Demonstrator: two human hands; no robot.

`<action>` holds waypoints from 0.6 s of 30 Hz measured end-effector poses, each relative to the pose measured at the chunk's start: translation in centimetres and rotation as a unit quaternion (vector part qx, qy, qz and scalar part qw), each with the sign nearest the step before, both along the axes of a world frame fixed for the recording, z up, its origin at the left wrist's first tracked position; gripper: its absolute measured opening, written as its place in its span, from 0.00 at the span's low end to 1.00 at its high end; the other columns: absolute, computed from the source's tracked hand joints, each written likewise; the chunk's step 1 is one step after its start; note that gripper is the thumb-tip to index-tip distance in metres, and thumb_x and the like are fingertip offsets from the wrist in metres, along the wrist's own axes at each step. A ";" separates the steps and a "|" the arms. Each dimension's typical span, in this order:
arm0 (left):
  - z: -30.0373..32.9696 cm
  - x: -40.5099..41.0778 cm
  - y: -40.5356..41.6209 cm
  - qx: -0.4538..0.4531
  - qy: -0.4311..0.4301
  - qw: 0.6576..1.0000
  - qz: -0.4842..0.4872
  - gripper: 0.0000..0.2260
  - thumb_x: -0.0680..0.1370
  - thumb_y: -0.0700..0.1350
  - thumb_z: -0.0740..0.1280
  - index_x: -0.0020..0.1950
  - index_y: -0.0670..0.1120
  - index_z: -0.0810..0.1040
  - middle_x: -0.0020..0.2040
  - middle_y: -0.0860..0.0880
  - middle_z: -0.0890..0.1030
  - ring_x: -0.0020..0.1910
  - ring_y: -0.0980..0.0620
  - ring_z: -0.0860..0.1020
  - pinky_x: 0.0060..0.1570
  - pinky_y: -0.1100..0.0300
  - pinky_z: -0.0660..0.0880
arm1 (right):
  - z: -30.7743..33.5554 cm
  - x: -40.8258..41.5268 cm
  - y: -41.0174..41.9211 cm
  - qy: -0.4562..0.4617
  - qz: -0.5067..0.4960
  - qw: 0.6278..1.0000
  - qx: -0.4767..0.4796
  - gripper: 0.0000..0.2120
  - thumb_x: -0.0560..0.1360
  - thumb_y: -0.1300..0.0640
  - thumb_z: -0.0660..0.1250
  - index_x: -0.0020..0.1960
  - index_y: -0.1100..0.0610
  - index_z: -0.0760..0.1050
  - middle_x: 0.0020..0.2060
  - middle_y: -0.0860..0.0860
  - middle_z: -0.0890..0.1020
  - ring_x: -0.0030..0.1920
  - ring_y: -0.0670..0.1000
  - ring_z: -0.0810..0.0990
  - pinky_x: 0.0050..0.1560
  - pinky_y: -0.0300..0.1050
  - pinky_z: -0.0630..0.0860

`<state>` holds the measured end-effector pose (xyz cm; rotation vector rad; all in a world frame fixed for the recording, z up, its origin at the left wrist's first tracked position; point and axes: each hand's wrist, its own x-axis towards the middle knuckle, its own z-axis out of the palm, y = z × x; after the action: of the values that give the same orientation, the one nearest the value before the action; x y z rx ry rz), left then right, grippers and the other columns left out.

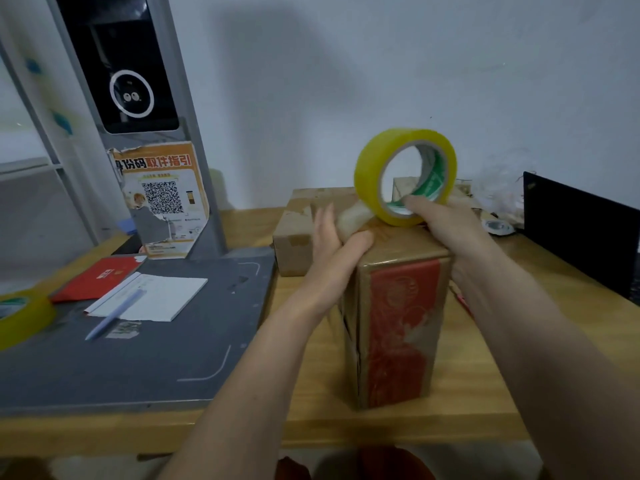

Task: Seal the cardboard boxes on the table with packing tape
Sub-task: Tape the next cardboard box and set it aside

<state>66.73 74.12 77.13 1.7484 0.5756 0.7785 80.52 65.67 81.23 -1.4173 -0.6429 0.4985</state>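
Note:
A tall cardboard box with a red printed panel [398, 327] stands on the wooden table [485, 403] in front of me. My right hand [446, 226] grips a yellow tape roll [374, 168] above the box's top, a finger hooked inside its core. A short strip of tape [353, 216] runs from the roll down to the box's top left edge. My left hand [332, 244] lies flat against that edge with straight fingers, thumb pressing the tape on the top. A second plain cardboard box [294, 233] lies behind, to the left.
A grey scanner stand with a flat base [138, 358] fills the left, carrying a white notepad [156, 299], a pen [110, 317] and a red booklet [97, 275]. Another yellow tape roll [20, 317] sits at the far left. A black laptop [585, 233] stands at the right.

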 end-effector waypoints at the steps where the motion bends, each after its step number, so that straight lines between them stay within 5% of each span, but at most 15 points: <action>1: -0.6 -0.6 0.4 -0.051 -0.018 0.999 -0.003 0.53 0.64 0.72 0.69 0.80 0.62 0.43 0.81 0.58 0.49 0.79 0.50 0.55 0.75 0.42 0.59 | 0.2 -0.6 0.3 -0.023 -0.004 1.000 0.003 0.10 0.74 0.54 0.70 0.50 0.62 0.82 0.39 0.57 0.85 0.36 0.53 0.81 0.39 0.46 0.74; 3: -1.3 -1.5 1.0 -0.137 -0.037 0.989 -0.030 0.61 0.56 0.75 0.74 0.80 0.64 0.43 0.81 0.53 0.57 0.75 0.45 0.65 0.72 0.40 0.65 | 0.7 -1.6 0.9 -0.079 0.004 0.997 0.009 0.15 0.75 0.55 0.67 0.52 0.68 0.79 0.41 0.64 0.82 0.39 0.54 0.77 0.41 0.49 0.69; 6: -1.7 -2.1 1.1 -0.143 -0.073 0.987 -0.009 0.62 0.58 0.72 0.74 0.79 0.63 0.37 0.77 0.52 0.65 0.71 0.45 0.71 0.70 0.41 0.68 | 1.6 -2.7 1.4 -0.152 0.026 0.988 0.009 0.13 0.77 0.54 0.66 0.47 0.66 0.79 0.44 0.66 0.82 0.41 0.58 0.79 0.42 0.50 0.70; 9: -2.1 -1.9 -0.4 -0.076 -0.136 0.986 0.057 0.56 0.62 0.72 0.70 0.79 0.64 0.38 0.79 0.56 0.60 0.76 0.52 0.64 0.74 0.44 0.63 | 2.2 -2.8 1.4 -0.182 0.043 0.982 0.004 0.09 0.78 0.52 0.66 0.46 0.55 0.82 0.44 0.55 0.85 0.48 0.55 0.83 0.48 0.51 0.78; 12: -2.7 -1.3 -1.9 -0.032 -0.150 0.984 0.097 0.54 0.64 0.73 0.65 0.78 0.63 0.34 0.81 0.56 0.52 0.79 0.54 0.55 0.77 0.45 0.56 | 2.8 -2.8 1.1 -0.212 0.051 0.976 0.010 0.09 0.80 0.53 0.65 0.42 0.51 0.79 0.38 0.47 0.82 0.39 0.45 0.80 0.39 0.40 0.74; 15: -3.0 -0.6 -2.5 -0.017 -0.172 0.979 0.112 0.52 0.65 0.73 0.64 0.78 0.64 0.35 0.81 0.57 0.53 0.79 0.54 0.54 0.77 0.45 0.55 | 3.4 -2.7 0.7 -0.225 0.042 0.973 0.017 0.12 0.80 0.56 0.64 0.43 0.63 0.78 0.35 0.52 0.78 0.30 0.44 0.73 0.31 0.37 0.68; 18: -3.3 0.2 -2.8 -0.057 -0.219 0.966 0.122 0.48 0.66 0.67 0.65 0.79 0.64 0.40 0.80 0.57 0.57 0.78 0.53 0.60 0.76 0.44 0.60 | 3.0 -1.9 0.7 -0.169 0.009 0.985 0.035 0.11 0.80 0.57 0.64 0.48 0.65 0.77 0.39 0.55 0.79 0.36 0.50 0.75 0.31 0.42 0.71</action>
<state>66.90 71.32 73.84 1.3542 0.5242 1.2408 78.64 66.37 84.25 -1.4424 -0.9363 0.2463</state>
